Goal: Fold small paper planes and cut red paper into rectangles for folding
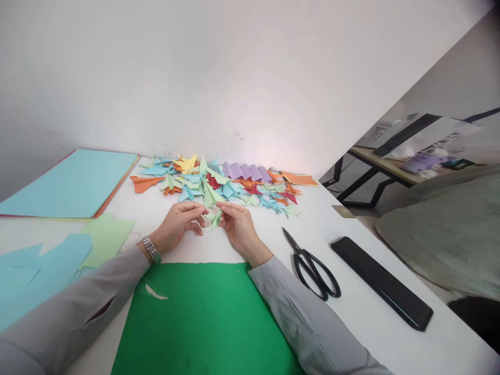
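Note:
My right hand [242, 230] pinches a small light green folded paper [213, 219] between thumb and fingers, just above the table. My left hand [178, 225] is close by on the other side, its fingers curved and apart, with nothing I can see held in it. A silver watch band [151, 249] circles the left wrist. Right behind the hands lies a heap of small folded paper shapes, among them a light green paper plane [211, 194] and an orange one [145, 183]. Below the hands, a green sheet [207, 317] covers the near part of the table.
Black-handled scissors [308, 265] and a long black case [383, 281] lie to the right. At the left are a stack of coloured paper [74, 182] and loose blue cut pieces [58, 271]. A purple pleated paper [246, 172] stands near the wall.

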Tool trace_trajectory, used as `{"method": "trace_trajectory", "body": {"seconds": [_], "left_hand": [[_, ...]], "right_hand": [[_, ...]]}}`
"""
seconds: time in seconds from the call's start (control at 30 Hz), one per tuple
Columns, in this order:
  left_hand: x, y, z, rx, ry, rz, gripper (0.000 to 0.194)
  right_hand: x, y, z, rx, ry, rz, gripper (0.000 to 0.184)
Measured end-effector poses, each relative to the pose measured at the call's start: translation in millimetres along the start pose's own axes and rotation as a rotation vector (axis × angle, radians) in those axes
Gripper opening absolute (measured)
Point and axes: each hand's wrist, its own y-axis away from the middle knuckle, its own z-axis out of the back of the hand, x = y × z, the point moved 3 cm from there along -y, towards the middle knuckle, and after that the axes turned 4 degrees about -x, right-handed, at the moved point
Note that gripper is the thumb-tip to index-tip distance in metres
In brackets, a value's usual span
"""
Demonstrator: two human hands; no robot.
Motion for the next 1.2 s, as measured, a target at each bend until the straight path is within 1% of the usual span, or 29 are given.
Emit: {"method": "trace_trajectory", "body": {"seconds": [0.2, 0.4, 0.47, 0.6, 0.87, 1.2], "left_hand": [[-1.2, -0.3, -0.6, -0.022, 0.015, 0.008, 0.028], [-1.1, 0.0, 0.5, -0.065, 0.034, -0.035, 0.028], [-1.0, -0.1, 0.2, -0.059, 0.010, -0.039, 0.029], [-1.0, -0.4, -0.7, -0.047, -0.051, -0.036, 0.029], [2.7, -3.2, 1.1, -0.073, -0.056, 0.003, 0.025], [2.4, -4.2, 1.1, -0.004, 0.013, 0.083, 0.021]], "right_hand": [[-1.1, -1.1, 0.6, 0.005, 0.000, 0.008, 0.010], [-0.5, -0.2, 0.7, -0.014, -0.009, 0.025, 0.010], [0.1, 0.4, 0.6, -0.028, -0.013, 0.035, 0.010], [0.8, 1.0, 0.2, -0.046, -0.017, 0.049, 0.009], [1.1, 0.5, 1.3, -0.042, -0.043, 0.041, 0.009], [1.4, 0.6, 0.9, -0.015, -0.050, 0.030, 0.011]]}}
